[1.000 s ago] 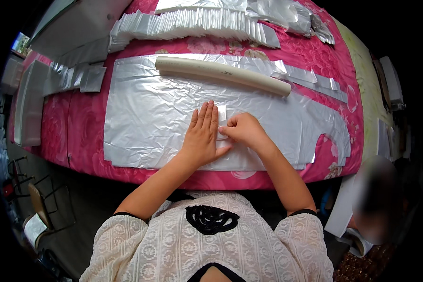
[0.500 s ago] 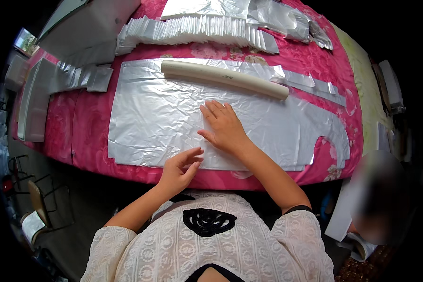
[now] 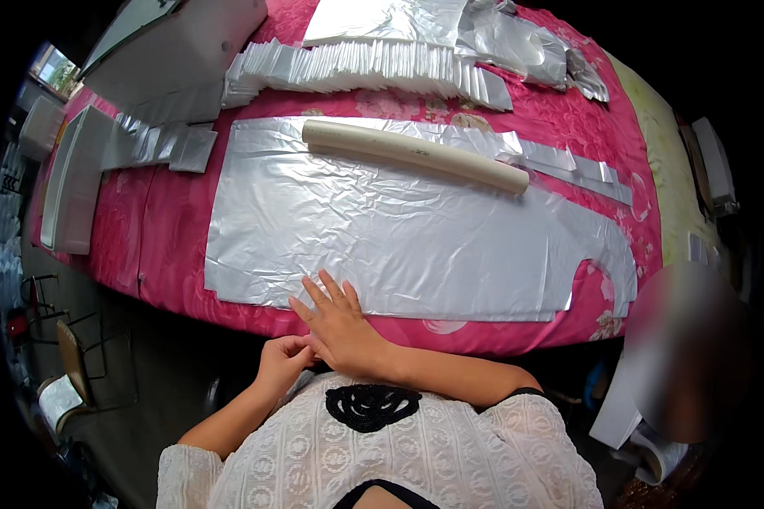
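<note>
A flat stack of silvery-white plastic bags (image 3: 382, 246) with a curved handle cut-out at its right end lies before me. Across its far side rests a beige tube (image 3: 416, 153). My right hand (image 3: 341, 327) is open, fingers spread, its fingertips over the stack's near edge and its palm over the pink cloth. Close against it, beneath its heel, is my left hand (image 3: 282, 363), with fingers curled together at the table's front edge. Those fingertips are partly hidden behind the right hand, so whatever they may pinch cannot be made out.
A pink flowered cloth (image 3: 178, 246) covers the table. Beyond the stack stand a long row of folded bags (image 3: 365, 69) and more loose silvery bags (image 3: 518, 47). White bins (image 3: 68, 191) are at the left. A chair (image 3: 72, 360) stands at lower left; a person (image 3: 688, 348) is at right.
My right hand has slid from the middle of the stack toward me and left, to the near edge. My left hand has drawn back off the stack, and its fingers have closed.
</note>
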`<state>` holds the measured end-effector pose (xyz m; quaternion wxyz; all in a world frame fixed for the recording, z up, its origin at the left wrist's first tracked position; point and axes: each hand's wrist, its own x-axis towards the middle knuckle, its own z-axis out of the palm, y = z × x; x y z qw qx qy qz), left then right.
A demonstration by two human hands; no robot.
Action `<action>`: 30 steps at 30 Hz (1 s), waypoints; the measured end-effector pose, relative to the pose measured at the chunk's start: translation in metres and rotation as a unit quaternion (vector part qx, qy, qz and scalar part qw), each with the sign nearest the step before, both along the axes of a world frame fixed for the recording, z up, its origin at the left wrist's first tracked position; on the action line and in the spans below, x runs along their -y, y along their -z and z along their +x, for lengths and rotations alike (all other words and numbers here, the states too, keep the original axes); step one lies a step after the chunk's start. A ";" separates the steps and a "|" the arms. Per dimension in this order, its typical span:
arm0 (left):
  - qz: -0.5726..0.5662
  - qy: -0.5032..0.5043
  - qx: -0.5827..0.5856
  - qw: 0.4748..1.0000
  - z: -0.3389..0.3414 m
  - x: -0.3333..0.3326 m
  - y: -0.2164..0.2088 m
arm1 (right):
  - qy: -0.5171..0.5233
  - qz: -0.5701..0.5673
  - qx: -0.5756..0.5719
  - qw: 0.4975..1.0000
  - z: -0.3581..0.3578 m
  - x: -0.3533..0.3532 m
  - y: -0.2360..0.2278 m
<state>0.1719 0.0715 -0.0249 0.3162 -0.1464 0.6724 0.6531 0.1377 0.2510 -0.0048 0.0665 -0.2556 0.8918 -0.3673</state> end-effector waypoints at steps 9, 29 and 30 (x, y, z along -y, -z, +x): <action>-0.235 0.232 -0.496 0.803 -0.069 -0.055 -0.053 | 0.018 -0.085 -0.072 0.994 -0.042 -0.118 -0.020; -0.217 0.250 -0.488 0.808 -0.092 -0.076 -0.032 | 0.626 0.125 -0.092 0.765 -0.286 -0.316 0.016; -0.217 0.252 -0.489 0.806 -0.093 -0.075 -0.032 | 0.576 0.099 -0.117 0.803 -0.278 -0.315 0.015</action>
